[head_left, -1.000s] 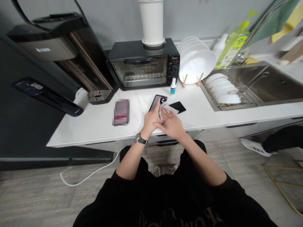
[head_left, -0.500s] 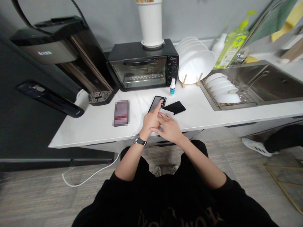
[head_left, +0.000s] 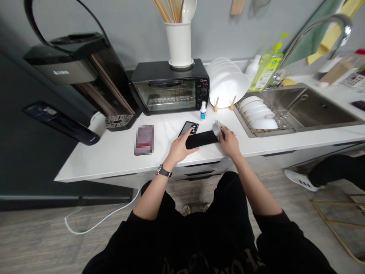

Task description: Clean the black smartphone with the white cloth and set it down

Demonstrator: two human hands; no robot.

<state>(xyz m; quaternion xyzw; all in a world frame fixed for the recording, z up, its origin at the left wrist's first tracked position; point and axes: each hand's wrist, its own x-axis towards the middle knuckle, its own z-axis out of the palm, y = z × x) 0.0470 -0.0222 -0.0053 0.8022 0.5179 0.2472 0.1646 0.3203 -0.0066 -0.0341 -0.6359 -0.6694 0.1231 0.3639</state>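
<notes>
A black phone lies level at the front of the counter, its dark face up. My left hand grips its left end, thumb along the near edge and fingers on the far side. At the other end, my right hand is closed on a thin grey cloth that touches the phone. Whether the phone rests on the counter or is slightly lifted, I cannot tell. Behind it sits a phone case with camera cut-outs, partly covered by my left fingers. A small spray bottle stands upright beyond.
A toaster oven carries a white utensil pot. Left are a water dispenser and a blurred-out purple item. On the right are upright plates and a sink with bowls. Another person's shoe shows below.
My hands, together over the cloth before, have separated. The left now holds the phone, which has come nearer and left; the right has moved right with the cloth. The view has tilted up.
</notes>
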